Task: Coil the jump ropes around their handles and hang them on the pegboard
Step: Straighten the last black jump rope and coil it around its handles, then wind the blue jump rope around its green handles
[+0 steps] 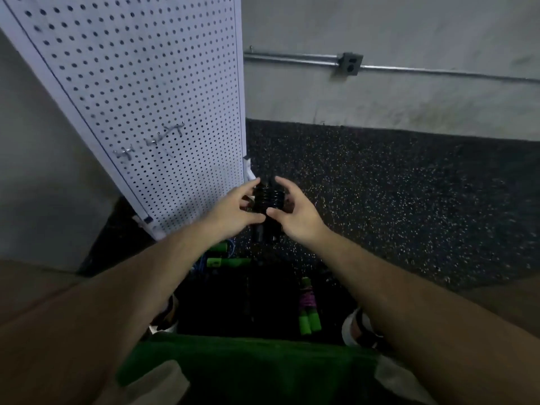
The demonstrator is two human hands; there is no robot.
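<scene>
Fingertips of my left hand and right hand pinch the black jump rope, its cord coiled round paired black handles, just beside the lower corner of the white perforated pegboard. Below, a green-handled rope with purple cord and a green-handled rope with blue cord lie on the speckled dark floor.

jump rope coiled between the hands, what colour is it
Black; the black coiled jump rope shows best in the head view.

black jump rope coiled around its upright handles, near pegboard.
</scene>
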